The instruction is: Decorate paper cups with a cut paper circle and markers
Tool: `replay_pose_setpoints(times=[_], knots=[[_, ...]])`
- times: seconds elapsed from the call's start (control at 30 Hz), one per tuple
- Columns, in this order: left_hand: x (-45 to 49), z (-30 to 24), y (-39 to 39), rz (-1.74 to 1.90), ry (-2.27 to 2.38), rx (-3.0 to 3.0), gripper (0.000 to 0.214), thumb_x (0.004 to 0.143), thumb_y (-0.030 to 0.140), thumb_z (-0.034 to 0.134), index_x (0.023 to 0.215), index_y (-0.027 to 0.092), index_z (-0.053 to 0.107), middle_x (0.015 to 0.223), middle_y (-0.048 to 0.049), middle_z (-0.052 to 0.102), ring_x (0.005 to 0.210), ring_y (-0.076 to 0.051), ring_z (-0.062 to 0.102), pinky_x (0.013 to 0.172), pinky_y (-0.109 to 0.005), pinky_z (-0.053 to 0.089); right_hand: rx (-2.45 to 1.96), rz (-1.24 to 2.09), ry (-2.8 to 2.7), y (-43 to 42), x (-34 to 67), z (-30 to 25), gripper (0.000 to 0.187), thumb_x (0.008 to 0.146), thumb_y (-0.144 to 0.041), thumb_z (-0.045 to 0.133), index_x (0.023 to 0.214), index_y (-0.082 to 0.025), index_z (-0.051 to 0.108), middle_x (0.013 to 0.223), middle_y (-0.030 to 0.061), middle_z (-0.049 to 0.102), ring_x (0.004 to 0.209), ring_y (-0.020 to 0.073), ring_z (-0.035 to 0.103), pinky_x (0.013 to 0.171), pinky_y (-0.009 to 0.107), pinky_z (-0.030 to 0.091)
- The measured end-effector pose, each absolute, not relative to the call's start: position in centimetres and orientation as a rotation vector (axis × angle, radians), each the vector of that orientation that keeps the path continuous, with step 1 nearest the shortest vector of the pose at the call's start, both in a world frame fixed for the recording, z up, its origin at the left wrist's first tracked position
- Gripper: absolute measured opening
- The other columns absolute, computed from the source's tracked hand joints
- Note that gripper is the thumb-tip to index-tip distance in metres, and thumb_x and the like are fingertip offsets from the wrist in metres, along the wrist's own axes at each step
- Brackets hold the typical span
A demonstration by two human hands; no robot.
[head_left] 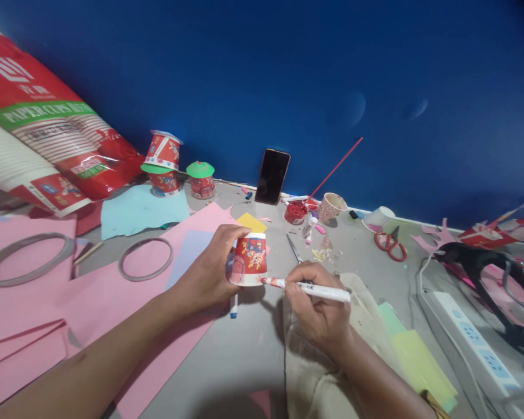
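Upside down in my left hand (216, 262) is a red and white paper cup (252, 256) with a printed picture, gripped from its left side. My right hand (317, 302) is closed around a white marker (323, 291) with a red tip end. The marker's tip meets the white band near the cup's lower rim, where small red marks show. Below the cup lies another marker (233, 306) with a blue end. A cream cloth (303, 366) is spread under my right hand, and pink paper (170, 343) lies beneath my left forearm.
Decorated paper cups (163, 152) and a green-topped cup (201, 179) stand at the back left by a paper-cup bag (65, 128). A phone (272, 176) leans on the blue wall. Tape rings (123, 260), red-handled scissors (390, 247) and a power strip (475, 343) lie around.
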State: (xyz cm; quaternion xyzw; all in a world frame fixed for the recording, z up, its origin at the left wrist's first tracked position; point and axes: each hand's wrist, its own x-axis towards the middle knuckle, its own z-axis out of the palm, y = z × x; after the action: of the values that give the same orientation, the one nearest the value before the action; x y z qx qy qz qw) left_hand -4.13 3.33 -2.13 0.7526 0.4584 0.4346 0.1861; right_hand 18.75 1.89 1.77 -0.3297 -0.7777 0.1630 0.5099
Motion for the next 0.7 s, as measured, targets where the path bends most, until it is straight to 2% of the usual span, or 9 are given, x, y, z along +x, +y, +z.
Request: replay_pose_setpoints(times=[0.3,0.6,0.7], knots=[[-4.08,-2.21,3.43,1.227,1.272,2.127,0.064,0.086,0.03,0.081,0.141,0.028,0.047,0.139,-0.0115,0.055,0.127,-0.03,0.06,0.1,-0.046,0.061,-0.847,0.434,-1.801,1.7,19.12,1.6,0.013,0.093,-0.015,0.061,0.082,-0.021,0.066,0.066,-0.0022,0.066,0.052,0.0119,0.06,0.05,0.023,0.044],[-3.9,-2.03,3.38,1.214,1.262,2.151,0.065,0.084,0.03,0.083,0.139,0.029,0.048,0.137,-0.0112,0.057,0.128,-0.031,0.06,0.107,-0.05,0.057,-0.806,0.392,-1.833,1.74,18.81,1.72,0.015,0.092,-0.014,0.06,0.081,-0.023,0.066,0.067,-0.0009,0.069,0.054,0.0137,0.063,0.052,0.025,0.047],[-3.81,-1.94,3.34,1.199,1.263,2.139,0.064,0.084,0.035,0.084,0.138,0.029,0.049,0.137,-0.0118,0.057,0.129,-0.032,0.06,0.108,-0.051,0.057,-0.803,0.397,-1.844,1.72,18.69,1.76,0.016,0.093,-0.014,0.059,0.081,-0.023,0.065,0.066,-0.0011,0.069,0.052,0.013,0.062,0.051,0.024,0.046]])
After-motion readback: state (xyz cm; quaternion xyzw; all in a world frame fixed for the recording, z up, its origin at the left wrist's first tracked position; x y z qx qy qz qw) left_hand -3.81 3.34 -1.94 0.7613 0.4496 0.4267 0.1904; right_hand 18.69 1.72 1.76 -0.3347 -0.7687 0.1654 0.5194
